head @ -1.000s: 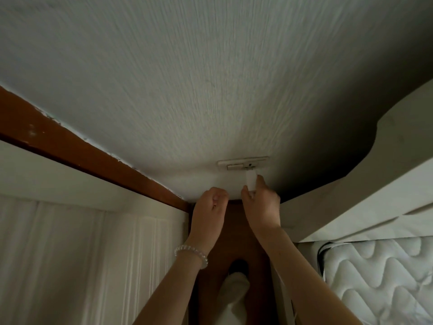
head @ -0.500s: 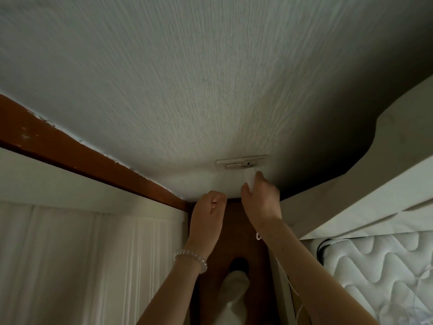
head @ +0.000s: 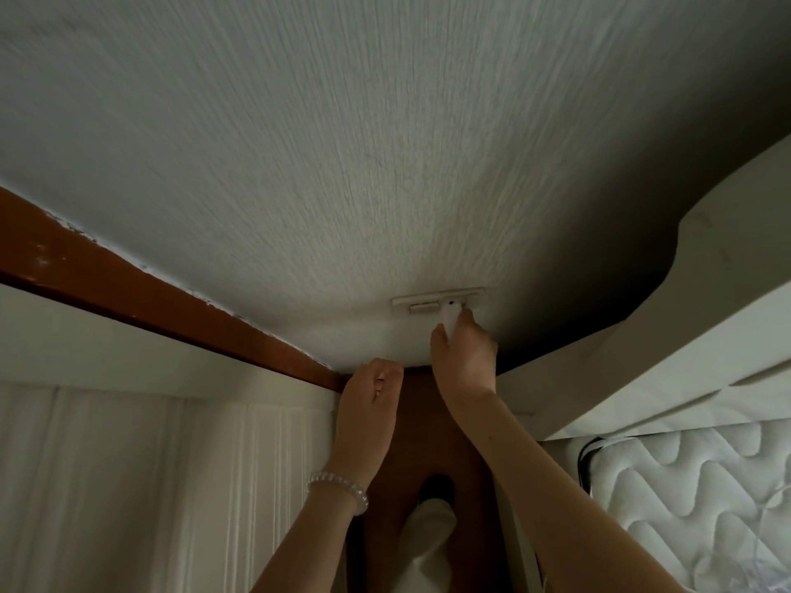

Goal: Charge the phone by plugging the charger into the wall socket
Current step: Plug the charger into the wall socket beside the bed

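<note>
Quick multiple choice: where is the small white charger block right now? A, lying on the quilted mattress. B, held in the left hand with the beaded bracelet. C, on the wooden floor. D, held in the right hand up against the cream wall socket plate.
D: the right hand pinches the small white charger block with its tip at the cream wall socket plate; the left hand is curled below, apart from it.

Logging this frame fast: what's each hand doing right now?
Left hand: curled shut beside the wall; whether it holds anything cannot be told.
Right hand: closed on the white charger, pressed at the wall socket.
</note>
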{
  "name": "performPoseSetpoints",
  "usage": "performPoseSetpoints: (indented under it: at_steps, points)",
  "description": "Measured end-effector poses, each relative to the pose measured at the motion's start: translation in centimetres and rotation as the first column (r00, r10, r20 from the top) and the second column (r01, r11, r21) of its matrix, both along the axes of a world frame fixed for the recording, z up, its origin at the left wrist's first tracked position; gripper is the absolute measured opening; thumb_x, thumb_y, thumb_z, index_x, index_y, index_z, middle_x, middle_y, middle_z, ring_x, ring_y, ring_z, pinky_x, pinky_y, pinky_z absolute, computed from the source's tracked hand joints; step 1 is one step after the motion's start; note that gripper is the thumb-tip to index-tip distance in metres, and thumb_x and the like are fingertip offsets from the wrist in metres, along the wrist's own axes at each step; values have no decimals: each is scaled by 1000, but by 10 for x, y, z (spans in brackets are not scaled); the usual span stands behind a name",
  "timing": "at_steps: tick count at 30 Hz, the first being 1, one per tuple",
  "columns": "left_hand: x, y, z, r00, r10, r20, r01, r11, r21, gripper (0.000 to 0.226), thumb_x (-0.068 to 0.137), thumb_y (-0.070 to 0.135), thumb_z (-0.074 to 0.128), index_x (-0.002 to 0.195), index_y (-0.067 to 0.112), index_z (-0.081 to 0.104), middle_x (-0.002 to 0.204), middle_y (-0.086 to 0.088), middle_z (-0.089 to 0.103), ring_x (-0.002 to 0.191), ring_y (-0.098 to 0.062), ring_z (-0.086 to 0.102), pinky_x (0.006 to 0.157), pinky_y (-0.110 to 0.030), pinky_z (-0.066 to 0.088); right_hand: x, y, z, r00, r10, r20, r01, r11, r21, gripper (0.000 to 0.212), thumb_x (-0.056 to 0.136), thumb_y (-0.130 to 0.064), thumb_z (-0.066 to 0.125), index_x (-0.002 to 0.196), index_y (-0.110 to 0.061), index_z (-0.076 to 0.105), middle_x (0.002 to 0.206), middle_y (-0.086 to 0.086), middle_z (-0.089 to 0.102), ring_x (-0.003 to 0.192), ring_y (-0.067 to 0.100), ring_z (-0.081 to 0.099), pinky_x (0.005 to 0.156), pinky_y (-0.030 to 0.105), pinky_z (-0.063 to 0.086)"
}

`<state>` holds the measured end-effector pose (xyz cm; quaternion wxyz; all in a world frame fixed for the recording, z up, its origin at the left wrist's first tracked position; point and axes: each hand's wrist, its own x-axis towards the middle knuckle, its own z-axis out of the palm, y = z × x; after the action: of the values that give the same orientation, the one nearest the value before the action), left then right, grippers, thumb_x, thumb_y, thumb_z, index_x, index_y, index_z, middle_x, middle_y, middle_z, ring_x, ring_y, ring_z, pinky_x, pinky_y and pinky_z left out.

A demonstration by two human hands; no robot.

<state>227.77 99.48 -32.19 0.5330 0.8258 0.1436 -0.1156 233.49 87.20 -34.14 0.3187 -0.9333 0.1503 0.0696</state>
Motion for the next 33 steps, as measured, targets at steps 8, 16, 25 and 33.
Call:
performPoseSetpoints:
  at_steps: [8,16,25,33]
  points:
    - [-5,-7,20,999,-36,30,35,999,31,19,96,26,48,88,21,65,87,3,65,85,-3,58,75,-15,44,1,-1,12,994,64,-90,-77,986,-150,43,99,-30,38,130,-1,42,96,13,66,77,22,65,63,32,54]
    - [-17,-16,52,971,-153,181,110,967,228,18,94,31,46,98,24,62,93,8,62,91,-6,58,83,-32,52,-36,-25,47,969,224,107,-212,971,-114,59,91,-37,54,140,-15,31,137,9,49,120,25,51,87,40,54]
    - [-65,-45,81,957,-199,213,137,952,275,35,91,41,42,117,22,56,103,7,63,100,-9,58,89,-38,51,-122,-67,76,898,370,238,-322,922,-215,64,84,-41,60,138,-17,37,141,8,48,131,28,42,103,42,40]
    - [-122,-104,75,928,-337,159,284,916,283,31,94,35,45,120,21,56,107,9,59,103,-6,54,88,-29,49,-201,-144,68,930,306,203,-246,929,-277,64,84,-40,58,139,-17,37,142,6,46,133,28,39,106,40,36]
